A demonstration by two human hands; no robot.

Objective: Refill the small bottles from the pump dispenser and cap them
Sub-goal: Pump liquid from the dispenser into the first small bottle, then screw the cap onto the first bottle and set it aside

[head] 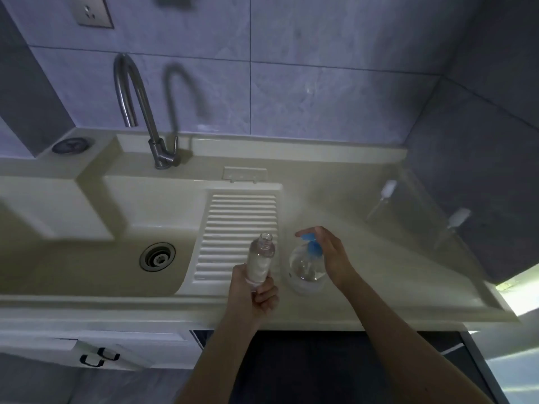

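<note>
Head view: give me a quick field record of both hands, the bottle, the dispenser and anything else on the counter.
left hand: grips the small bottle's lower body
small bottle: clear, uncapped, tilted, mouth beside the pump
right hand: rests on the blue pump head, fingers extended
pump dispenser: clear, rounded, stands on the counter right of the washboard
counter: two more small bottles at far right, white tops on
sink drain: left of the washboard

bottle [260, 259]: clear plastic | faucet [140, 112]: brushed metal | counter [364, 228]: glossy, smooth
</note>
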